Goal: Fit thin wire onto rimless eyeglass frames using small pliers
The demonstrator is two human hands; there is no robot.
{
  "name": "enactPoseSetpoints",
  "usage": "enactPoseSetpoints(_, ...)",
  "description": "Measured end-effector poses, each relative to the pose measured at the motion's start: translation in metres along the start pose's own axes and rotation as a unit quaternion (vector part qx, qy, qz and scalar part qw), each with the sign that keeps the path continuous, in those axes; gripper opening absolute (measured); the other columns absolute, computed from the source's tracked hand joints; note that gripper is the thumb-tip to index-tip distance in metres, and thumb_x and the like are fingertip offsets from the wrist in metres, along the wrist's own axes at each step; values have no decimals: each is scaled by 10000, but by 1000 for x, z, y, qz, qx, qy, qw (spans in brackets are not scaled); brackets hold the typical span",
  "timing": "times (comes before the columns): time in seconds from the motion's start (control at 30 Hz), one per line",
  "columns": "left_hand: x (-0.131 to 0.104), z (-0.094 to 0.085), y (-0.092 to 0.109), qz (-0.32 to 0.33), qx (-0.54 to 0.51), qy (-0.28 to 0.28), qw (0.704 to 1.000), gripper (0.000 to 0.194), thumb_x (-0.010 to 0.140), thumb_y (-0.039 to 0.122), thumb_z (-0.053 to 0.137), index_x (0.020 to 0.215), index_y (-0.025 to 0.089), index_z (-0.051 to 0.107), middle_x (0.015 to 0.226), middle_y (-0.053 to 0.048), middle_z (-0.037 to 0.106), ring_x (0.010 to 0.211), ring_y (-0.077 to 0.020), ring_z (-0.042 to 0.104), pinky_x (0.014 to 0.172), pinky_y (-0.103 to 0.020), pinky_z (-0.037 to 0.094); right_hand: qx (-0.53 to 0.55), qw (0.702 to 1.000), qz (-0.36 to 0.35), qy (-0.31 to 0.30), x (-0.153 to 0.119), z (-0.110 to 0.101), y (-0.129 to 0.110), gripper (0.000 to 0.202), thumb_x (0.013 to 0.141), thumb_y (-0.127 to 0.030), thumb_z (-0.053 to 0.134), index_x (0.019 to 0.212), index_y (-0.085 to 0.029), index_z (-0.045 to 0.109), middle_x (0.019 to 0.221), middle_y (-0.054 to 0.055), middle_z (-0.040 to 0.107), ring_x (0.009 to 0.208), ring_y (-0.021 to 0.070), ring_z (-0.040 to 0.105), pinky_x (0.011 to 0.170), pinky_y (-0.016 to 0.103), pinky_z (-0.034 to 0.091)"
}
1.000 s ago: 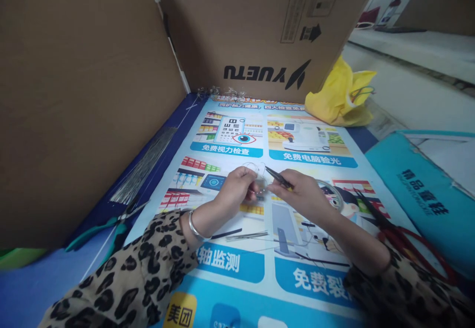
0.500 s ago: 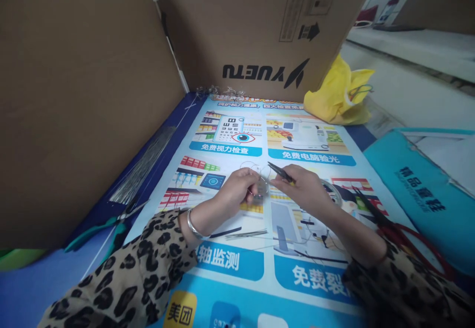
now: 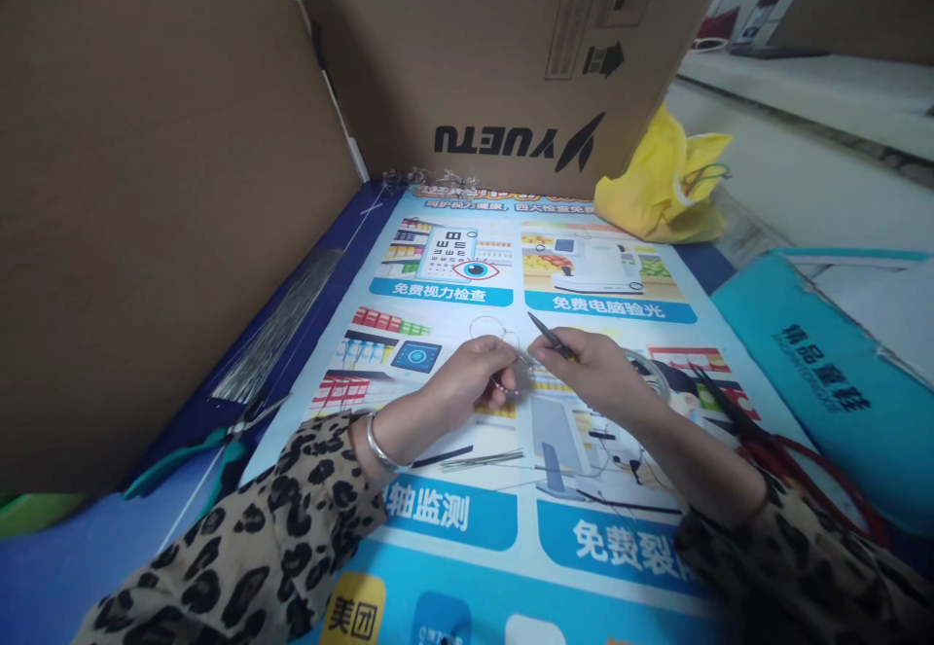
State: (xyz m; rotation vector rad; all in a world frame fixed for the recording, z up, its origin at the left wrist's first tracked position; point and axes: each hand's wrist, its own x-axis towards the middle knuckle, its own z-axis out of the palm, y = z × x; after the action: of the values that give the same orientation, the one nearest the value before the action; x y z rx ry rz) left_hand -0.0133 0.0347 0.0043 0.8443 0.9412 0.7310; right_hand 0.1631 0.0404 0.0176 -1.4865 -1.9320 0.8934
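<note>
Above the middle of the printed poster (image 3: pixel 520 275), my left hand (image 3: pixel 474 377) is closed in a pinch on a thin, bent wire piece (image 3: pixel 490 320). Loops of this wire rise above my fingers, and its shape is hard to make out in full. Close by on the right, my right hand (image 3: pixel 602 368) is wrapped round dark-tipped pliers (image 3: pixel 549 332), their jaws pointing up and left. The fingertips of that hand are near the wire piece; whether they touch it I cannot tell. Below the hands, several straight wire lengths (image 3: pixel 483 460) lie on the poster.
On the left lie a bundle of cut wires (image 3: pixel 281 324) and teal-handled pliers (image 3: pixel 232 431). Red-handled scissors (image 3: pixel 788 470) and a teal shoe box (image 3: pixel 824 373) are at the right. Cardboard (image 3: pixel 511 42) stands behind, with small wire pieces (image 3: pixel 445 180) and a yellow bag (image 3: pixel 664 193) before it.
The wire piece has shifted slightly in my left fingers, its loops now lying a little differently. My right hand has turned a little, still holding the pliers.
</note>
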Motion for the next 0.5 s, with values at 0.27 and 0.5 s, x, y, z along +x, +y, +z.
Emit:
enactPoseSetpoints(0.27, -7, 13, 1, 22, 51, 60, 997, 134, 843, 292, 451, 764, 188, 424, 670, 20, 555, 412, -57, 479, 369, -164, 325, 7, 999, 38, -10, -1, -2, -6, 206, 772, -390, 502, 681, -207, 534, 600, -36, 497, 588, 115, 441, 561, 236, 357)
enactPoseSetpoints(0.5, -8, 16, 2, 27, 59, 63, 996, 129, 844, 293, 450, 768, 198, 410, 654, 20, 545, 449, -72, 496, 373, -169, 348, 4, 998, 65, -22, -2, -11, -19, 221, 749, -394, 510, 727, -199, 614, 556, -40, 486, 501, 98, 402, 486, 232, 329)
